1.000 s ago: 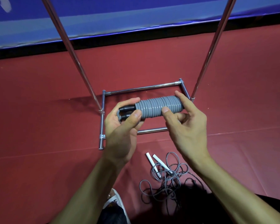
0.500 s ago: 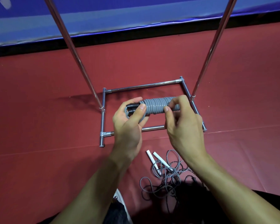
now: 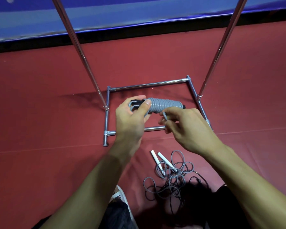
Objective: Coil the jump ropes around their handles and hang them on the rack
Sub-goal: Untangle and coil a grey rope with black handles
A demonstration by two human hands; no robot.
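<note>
A grey jump rope (image 3: 165, 105) is wound in tight coils around its black handles and held level above the rack's base. My left hand (image 3: 132, 119) grips the left end, thumb over the coils, black handle tips showing past the fingers. My right hand (image 3: 185, 126) pinches a short loose loop of the grey rope just below the coil's right part. A second jump rope (image 3: 170, 172) with white handles lies tangled on the red floor near my knees. The metal rack (image 3: 149, 85) stands in front, its two uprights rising out of view.
The rack's base frame is a chrome rectangle on the red mat, with uprights at left (image 3: 82, 63) and right (image 3: 220, 52). A blue padded wall (image 3: 139, 12) runs along the back. My shoe (image 3: 120, 195) and dark clothing sit at the bottom edge.
My right hand has let go of the coil's right end and dropped below it, now pinching a loose bit of rope. The black handle tip on the right has come into sight.
</note>
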